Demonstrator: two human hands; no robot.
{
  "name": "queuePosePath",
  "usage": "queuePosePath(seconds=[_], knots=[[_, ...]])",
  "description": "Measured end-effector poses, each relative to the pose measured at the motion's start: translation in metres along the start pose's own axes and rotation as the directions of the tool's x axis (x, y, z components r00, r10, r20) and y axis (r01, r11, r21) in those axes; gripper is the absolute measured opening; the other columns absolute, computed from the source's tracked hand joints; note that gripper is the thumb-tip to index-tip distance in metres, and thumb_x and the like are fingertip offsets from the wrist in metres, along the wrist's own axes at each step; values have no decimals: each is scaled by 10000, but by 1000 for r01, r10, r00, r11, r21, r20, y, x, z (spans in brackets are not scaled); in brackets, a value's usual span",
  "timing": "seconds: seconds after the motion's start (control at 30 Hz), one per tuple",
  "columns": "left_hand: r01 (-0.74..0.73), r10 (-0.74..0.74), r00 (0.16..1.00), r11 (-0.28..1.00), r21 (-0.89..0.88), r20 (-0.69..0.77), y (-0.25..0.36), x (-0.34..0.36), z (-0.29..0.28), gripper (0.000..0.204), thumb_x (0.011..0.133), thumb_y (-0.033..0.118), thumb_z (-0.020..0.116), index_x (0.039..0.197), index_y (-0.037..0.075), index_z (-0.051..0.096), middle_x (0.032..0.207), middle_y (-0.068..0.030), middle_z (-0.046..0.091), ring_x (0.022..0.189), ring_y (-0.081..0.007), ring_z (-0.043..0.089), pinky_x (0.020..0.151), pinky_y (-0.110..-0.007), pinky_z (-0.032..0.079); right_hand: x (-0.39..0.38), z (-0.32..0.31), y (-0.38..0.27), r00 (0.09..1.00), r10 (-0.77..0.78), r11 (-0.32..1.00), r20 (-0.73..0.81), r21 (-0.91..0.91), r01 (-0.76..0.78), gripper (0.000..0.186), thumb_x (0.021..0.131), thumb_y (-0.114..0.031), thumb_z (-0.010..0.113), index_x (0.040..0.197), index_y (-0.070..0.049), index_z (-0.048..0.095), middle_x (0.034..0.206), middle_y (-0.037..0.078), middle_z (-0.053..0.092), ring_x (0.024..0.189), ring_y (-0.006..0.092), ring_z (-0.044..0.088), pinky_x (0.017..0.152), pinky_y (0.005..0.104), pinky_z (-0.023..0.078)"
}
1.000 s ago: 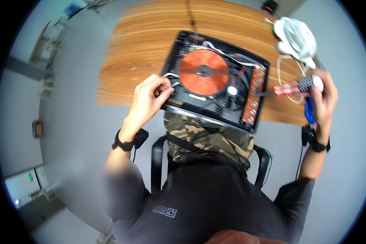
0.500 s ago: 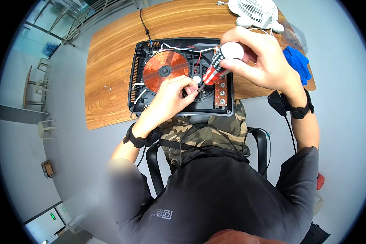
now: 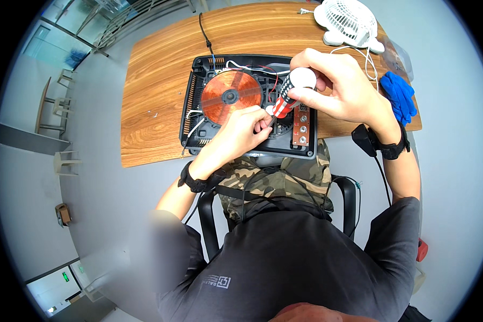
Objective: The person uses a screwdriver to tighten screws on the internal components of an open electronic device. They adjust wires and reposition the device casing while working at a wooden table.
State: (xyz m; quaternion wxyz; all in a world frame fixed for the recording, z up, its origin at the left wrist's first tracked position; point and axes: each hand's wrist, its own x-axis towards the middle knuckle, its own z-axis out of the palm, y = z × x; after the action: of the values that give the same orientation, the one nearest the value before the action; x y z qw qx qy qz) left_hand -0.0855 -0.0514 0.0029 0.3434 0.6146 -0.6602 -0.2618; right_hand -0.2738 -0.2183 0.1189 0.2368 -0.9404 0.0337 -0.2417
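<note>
An opened induction cooker lies in its black housing at the table's front edge, its round copper coil exposed. My right hand grips a screwdriver by its thick red, white and black patterned handle with a white end cap. The tool slants down to the left into the housing. My left hand is closed in a pinch at the screwdriver's lower end, beside the coil; what lies between its fingertips is hidden. A brown circuit board with several buttons sits at the housing's right side.
A white fan with a cord stands at the table's far right. Blue gloves lie near the right edge, beside a clear plastic piece. A black cable runs back from the cooker across the wooden table.
The whole view has shifted slightly. Relative to the cooker, the screwdriver's handle has moved a little left and stands steeper. My left fingers stay pinched at its lower end.
</note>
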Motion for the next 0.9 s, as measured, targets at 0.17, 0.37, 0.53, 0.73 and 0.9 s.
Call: queuePosePath(seconds=[0.17, 0.37, 0.53, 0.73, 0.9], knots=[[2, -2, 1000, 1000, 24, 23, 1, -1, -1, 133, 852, -1, 747, 915, -38, 635, 802, -124, 623, 710, -239, 661, 678, -363, 543, 0, 3, 2, 1000, -11, 1000, 20, -10, 11, 353, 905, -398, 761, 1039, -92, 649, 675, 65, 573, 596, 212, 597, 553, 330, 455], [31, -33, 999, 997, 74, 17, 1, -3, -1, 139, 854, 36, 758, 904, -31, 647, 810, -136, 656, 729, -271, 690, 676, -379, 549, 1, 4, 2, 998, -32, 998, 53, -44, 35, 367, 908, -415, 755, 1048, -94, 645, 685, 77, 592, 622, 238, 633, 565, 347, 473], [14, -7, 999, 989, 146, -46, 0, -5, 2, 154, 853, 79, 778, 877, -18, 661, 782, -130, 679, 710, -283, 699, 661, -380, 554, 1, 5, 1, 997, -43, 997, 58, -65, 47, 377, 917, -431, 744, 1039, -93, 629, 697, 87, 606, 641, 265, 650, 582, 361, 490], [31, -28, 999, 978, 208, -17, -1, -8, 3, 174, 872, 132, 770, 932, 5, 669, 872, -144, 691, 812, -356, 702, 713, -441, 547, 0, 4, -2, 993, -66, 990, 102, -118, 78, 370, 917, -424, 741, 1024, -93, 616, 731, 104, 623, 684, 302, 666, 609, 383, 513], [-19, -3, 997, 966, 258, 82, 5, -5, 0, 191, 881, 144, 768, 902, -16, 667, 879, -168, 695, 836, -381, 698, 721, -456, 549, 6, 5, -13, 985, -33, 993, 167, -102, 51, 425, 918, -472, 727, 988, -67, 621, 791, 139, 672, 743, 348, 678, 660, 409, 526]])
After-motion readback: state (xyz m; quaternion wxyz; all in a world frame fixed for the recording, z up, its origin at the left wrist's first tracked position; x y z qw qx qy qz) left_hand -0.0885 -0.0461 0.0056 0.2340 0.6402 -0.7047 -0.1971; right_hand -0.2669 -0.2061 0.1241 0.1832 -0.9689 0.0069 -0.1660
